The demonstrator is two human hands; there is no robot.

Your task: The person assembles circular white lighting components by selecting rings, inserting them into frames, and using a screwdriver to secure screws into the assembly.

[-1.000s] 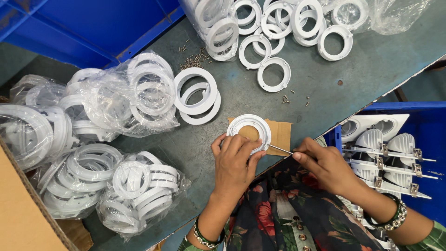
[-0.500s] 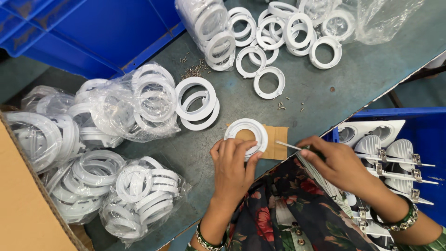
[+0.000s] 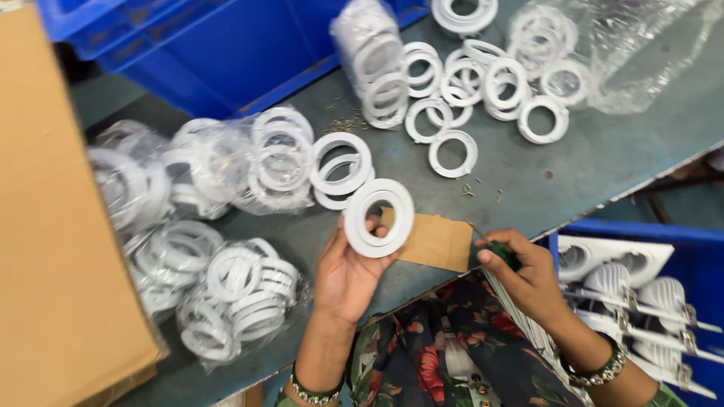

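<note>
lifted off the cardboard pad (image 3: 431,241) since a second ago, the white ring (image 3: 378,217) now sits tilted in the left hand (image 3: 348,273), fingers curled around its lower rim, near the table's front edge. right hand (image 3: 528,277) is closed around a green-handled tool (image 3: 502,253) just beside the pad.

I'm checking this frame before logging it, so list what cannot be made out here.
Head view only:
- Tool in the right hand: its green handle shows, but the grip hides the rest and motion blur hides any tip.
- Bagged rings: plastic glare and blur prevent a count.
- Cardboard box: cut off by the left edge, contents unseen.
- Back of the white ring in the left hand: faces away.
</note>
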